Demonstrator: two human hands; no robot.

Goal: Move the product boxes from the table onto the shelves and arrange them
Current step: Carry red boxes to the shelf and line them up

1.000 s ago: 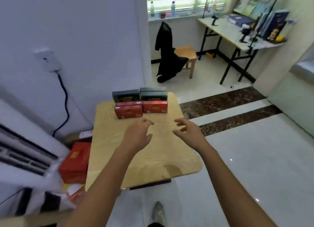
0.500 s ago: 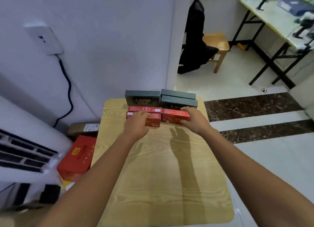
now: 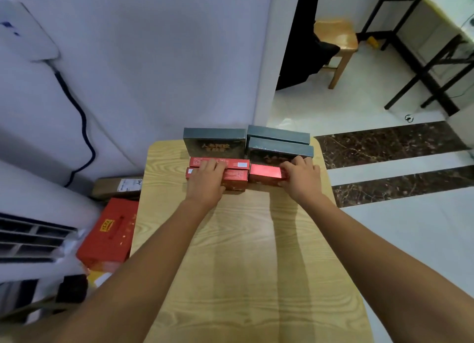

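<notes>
Head view looks down along both forearms over the wooden table [image 3: 251, 252], whose near part is bare. Toward the table's far end, the left hand [image 3: 205, 181] lies over the near red box [image 3: 234, 179], its fingers curled over the top and reaching the rear red box [image 3: 238, 163], which touches it from behind. The right hand [image 3: 300, 178], apart from the left, is clamped on the right end of the right red box [image 3: 264, 173], which sits just beside the other two. All the product boxes are on the table; no shelves are in view. Directly behind the red ones, at the table's far edge, a dark grey box [image 3: 214, 142] stands upright. To its right are two more dark boxes [image 3: 279, 151], stacked or one behind the other; I cannot tell which. The risks, in my judgement, come from this tight packing. If the left hand lifts, it may drag the rear red box or take it only half, so that it drops. The right red box, held at one end, may tilt and slip. Knuckles that push backward could tip the dark boxes over the far edge.
</notes>
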